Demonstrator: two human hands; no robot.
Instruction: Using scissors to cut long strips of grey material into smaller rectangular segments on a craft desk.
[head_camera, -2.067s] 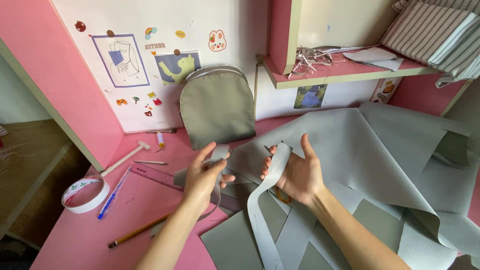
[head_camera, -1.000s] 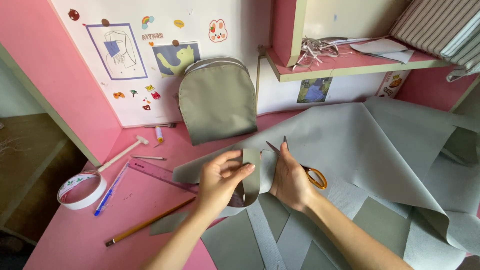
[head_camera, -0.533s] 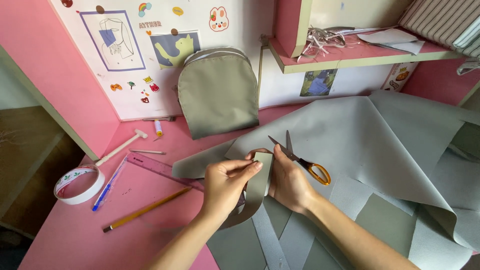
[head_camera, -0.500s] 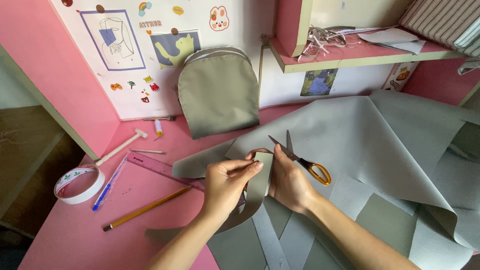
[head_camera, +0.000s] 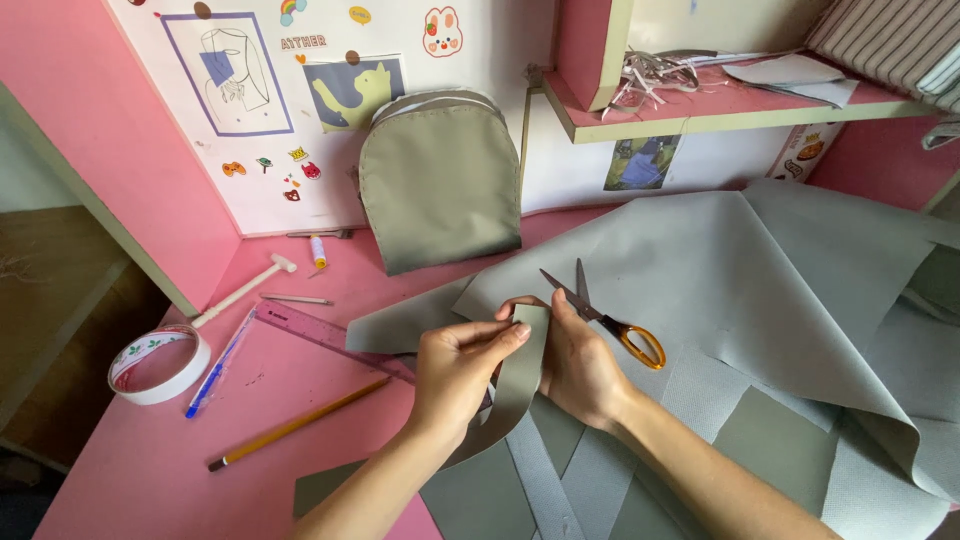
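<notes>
Centrally, grey strip (head_camera: 518, 375) stood pinched between left hand (head_camera: 455, 370) and right hand (head_camera: 580, 365), both clamped on its upper end, strip trailing down toward viewer. Just beyond right hand, orange-handled scissors (head_camera: 610, 315) lay open on grey sheet (head_camera: 740, 270). Farther, grey bag panel (head_camera: 440, 180) leaned against wall.

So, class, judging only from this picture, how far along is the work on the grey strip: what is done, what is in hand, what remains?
Done: a long grey strip is cut free, and a stitched grey panel leans against the wall. In hand: the left hand and right hand pinch the strip's upper end together. The scissors lie open on the grey sheet. Left: the strip is joined to nothing yet, and much sheet remains uncut.
</notes>
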